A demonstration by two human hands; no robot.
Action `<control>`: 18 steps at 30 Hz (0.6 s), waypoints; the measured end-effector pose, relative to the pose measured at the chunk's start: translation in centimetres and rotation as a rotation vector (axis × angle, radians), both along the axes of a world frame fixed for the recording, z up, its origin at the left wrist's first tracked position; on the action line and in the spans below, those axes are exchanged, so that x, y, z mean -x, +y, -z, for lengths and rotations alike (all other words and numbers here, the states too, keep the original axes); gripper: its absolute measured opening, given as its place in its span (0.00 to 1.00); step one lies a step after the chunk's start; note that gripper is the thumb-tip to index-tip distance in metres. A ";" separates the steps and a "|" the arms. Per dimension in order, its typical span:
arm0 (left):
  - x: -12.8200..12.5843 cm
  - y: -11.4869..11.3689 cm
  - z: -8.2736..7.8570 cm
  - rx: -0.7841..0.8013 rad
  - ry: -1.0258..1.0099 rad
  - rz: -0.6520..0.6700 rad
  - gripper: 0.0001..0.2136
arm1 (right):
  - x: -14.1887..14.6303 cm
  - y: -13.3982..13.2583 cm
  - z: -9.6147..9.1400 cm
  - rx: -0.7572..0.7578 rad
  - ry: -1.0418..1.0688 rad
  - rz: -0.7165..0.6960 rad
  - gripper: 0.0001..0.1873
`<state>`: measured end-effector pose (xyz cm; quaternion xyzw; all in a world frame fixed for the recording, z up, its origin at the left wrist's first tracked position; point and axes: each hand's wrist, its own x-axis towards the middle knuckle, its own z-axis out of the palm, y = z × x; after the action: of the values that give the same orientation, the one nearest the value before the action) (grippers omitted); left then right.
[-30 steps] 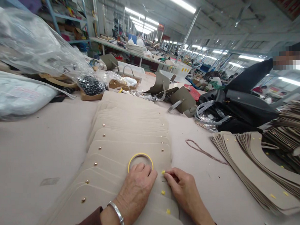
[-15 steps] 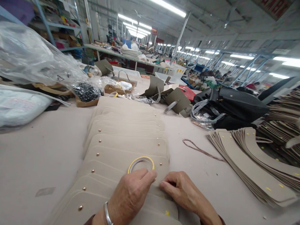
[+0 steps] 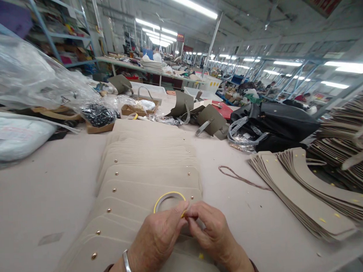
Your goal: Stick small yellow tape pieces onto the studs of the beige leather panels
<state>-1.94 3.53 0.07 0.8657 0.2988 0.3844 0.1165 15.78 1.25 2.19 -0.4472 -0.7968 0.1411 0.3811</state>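
A narrow roll of yellow tape [image 3: 169, 195] is gripped in my left hand [image 3: 157, 237], which wears a silver bangle on the wrist. My right hand [image 3: 213, 227] meets it at the roll's right edge, thumb and forefinger pinched together. What sits between those fingertips is too small to make out. Both hands hover over a long overlapping row of beige panels [image 3: 153, 180] with metal studs along their sides. A small yellow tape piece [image 3: 201, 256] shows on a panel just under my hands.
Right of the row lie a brown cord loop [image 3: 239, 177] and fanned beige strips [image 3: 302, 195] with yellow tape bits. Black bags [image 3: 282, 122] and olive pieces [image 3: 212, 121] are behind. At left are plastic-wrapped goods [image 3: 17, 137] and a box of black items [image 3: 99, 117].
My right hand has moved left and up to meet my left hand at the tape roll, its fingertips now pinched there. The whole view has shifted slightly.
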 end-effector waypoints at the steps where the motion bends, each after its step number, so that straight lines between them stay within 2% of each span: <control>1: 0.0 -0.1 -0.1 0.037 0.005 0.014 0.11 | 0.0 0.0 0.2 -0.029 -0.011 0.015 0.09; 3: 0.0 -0.2 -0.2 0.105 0.023 0.038 0.07 | 0.1 -0.2 0.6 -0.087 -0.019 0.052 0.09; 6: 0.0 -0.2 -0.2 0.112 0.070 0.026 0.10 | 0.3 -0.5 0.9 -0.133 -0.008 0.093 0.10; 8: -0.1 -0.2 -0.2 0.101 0.105 -0.001 0.12 | 0.5 -0.7 0.8 -0.107 0.022 0.123 0.09; 10: -0.3 -0.2 -0.4 0.076 0.115 -0.016 0.13 | 0.8 -0.8 0.6 0.033 0.108 0.186 0.08; 14: -0.9 -0.5 -0.6 0.005 0.061 -0.003 0.12 | 0.7 -0.3 0.4 0.540 0.441 0.346 0.07; 16: -1.2 -0.7 -0.4 -0.007 0.060 -0.001 0.12 | -0.1 0.3 0.7 0.662 0.568 0.394 0.10; 18: -1.4 -0.6 -0.2 -0.004 0.140 -0.050 0.10 | -1.2 0.9 1.0 0.709 0.624 0.411 0.14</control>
<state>-0.59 2.94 0.27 0.8830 0.3270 0.3261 0.0841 16.99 2.17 1.17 -0.6331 -0.4440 0.4515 0.4453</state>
